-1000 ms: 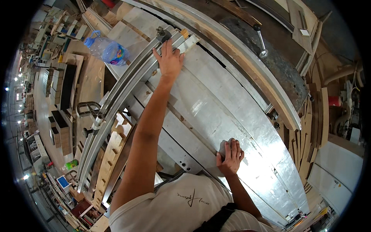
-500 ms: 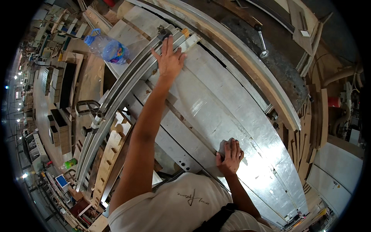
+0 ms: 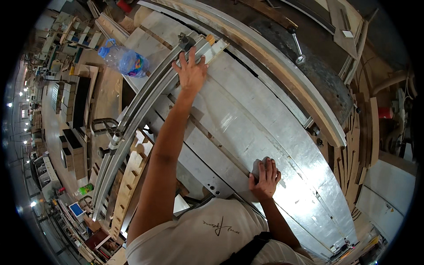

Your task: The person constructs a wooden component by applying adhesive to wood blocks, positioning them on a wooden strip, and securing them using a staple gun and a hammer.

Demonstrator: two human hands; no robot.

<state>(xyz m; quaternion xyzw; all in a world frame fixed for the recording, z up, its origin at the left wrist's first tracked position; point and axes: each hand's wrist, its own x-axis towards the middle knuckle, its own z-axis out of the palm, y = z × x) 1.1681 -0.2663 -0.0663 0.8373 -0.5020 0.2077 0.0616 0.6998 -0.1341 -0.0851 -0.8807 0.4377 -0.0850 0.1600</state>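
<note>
A long silvery panel (image 3: pixel 247 128) lies flat on a metal machine table. My left hand (image 3: pixel 191 73) reaches far forward and presses flat, fingers spread, on the panel's far end beside a pale wooden strip (image 3: pixel 215 48). My right hand (image 3: pixel 265 179) is close to my body, fingers curled over a small grey block (image 3: pixel 257 166) that rests on the panel's near part.
A metal guide rail (image 3: pixel 132 119) runs along the table's left side. A clear plastic bottle with a blue cap (image 3: pixel 121 59) lies at the upper left. Notched wooden pieces (image 3: pixel 130 176) stand lower left. A curved wooden edge (image 3: pixel 282 84) borders the right, with stacked boards (image 3: pixel 357 145) beyond.
None of note: both hands stay in the same places, with only a slight shift of the view.
</note>
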